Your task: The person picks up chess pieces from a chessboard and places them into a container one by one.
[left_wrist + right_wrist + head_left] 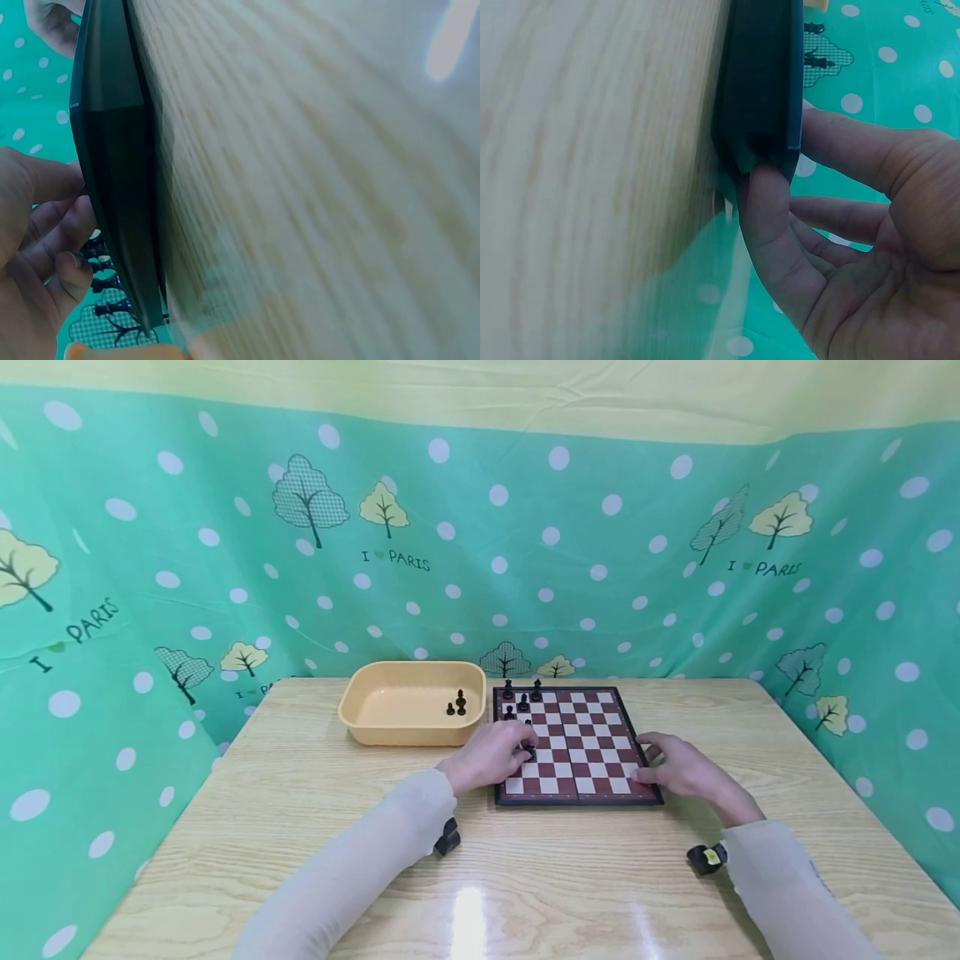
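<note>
A chessboard (pixel 598 755) with dark red and white squares and a black frame lies on the table. My left hand (pixel 491 752) is over its left half, pinching a black chess piece (pixel 530 752) between thumb and fingers. Several black chess pieces (pixel 523 702) stand toward the board's far left corner, one partly hidden behind the hand. At the board's right edge, my right hand (pixel 686 764) grips the frame. In the right wrist view its thumb lies on the top and a finger presses the black side (pixel 759 82).
A yellow plastic bin (pixel 412 735) stands left of the board, with a few black pieces (pixel 461 702) inside. Behind the wooden table (pixel 300 827) hangs a green dotted curtain (pixel 525 552), which also runs along both sides.
</note>
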Demonstrator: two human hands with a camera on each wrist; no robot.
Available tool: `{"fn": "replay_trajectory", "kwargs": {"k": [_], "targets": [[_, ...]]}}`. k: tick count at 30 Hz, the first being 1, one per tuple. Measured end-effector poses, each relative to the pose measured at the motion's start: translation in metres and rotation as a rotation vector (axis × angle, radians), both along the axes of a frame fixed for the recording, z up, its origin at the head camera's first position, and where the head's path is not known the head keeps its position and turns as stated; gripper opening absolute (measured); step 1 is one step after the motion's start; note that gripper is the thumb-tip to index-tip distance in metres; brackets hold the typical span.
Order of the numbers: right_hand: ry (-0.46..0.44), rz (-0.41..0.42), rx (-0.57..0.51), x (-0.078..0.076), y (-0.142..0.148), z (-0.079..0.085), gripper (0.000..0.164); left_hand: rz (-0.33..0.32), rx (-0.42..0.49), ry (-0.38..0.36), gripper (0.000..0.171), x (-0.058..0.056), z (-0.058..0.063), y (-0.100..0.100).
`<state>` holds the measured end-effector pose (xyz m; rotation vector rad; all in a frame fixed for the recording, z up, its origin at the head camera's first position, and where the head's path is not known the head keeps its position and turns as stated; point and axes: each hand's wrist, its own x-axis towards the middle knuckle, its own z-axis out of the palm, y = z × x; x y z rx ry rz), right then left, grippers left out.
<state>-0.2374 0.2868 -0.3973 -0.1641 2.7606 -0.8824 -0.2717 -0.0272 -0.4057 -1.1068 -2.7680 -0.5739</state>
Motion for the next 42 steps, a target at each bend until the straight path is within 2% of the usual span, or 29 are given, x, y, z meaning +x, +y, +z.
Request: {"fn": "replay_trajectory", "kwargs": {"k": [11,30,42], "targets": [[0.001,0.001,-0.001,0.0,0.0,0.0,0.069,0.007,-0.014,-0.014,0.02,0.0,0.003,0.002],[0.0,0.0,-0.003,-0.001,0.0,-0.001,0.069,0.009,0.013,-0.04,0.018,0.001,0.002,0.001],[-0.01,-0.002,-0.003,-0.001,0.0,-0.001,0.071,-0.002,0.054,-0.026,0.018,0.005,0.01,-0.006]]}}
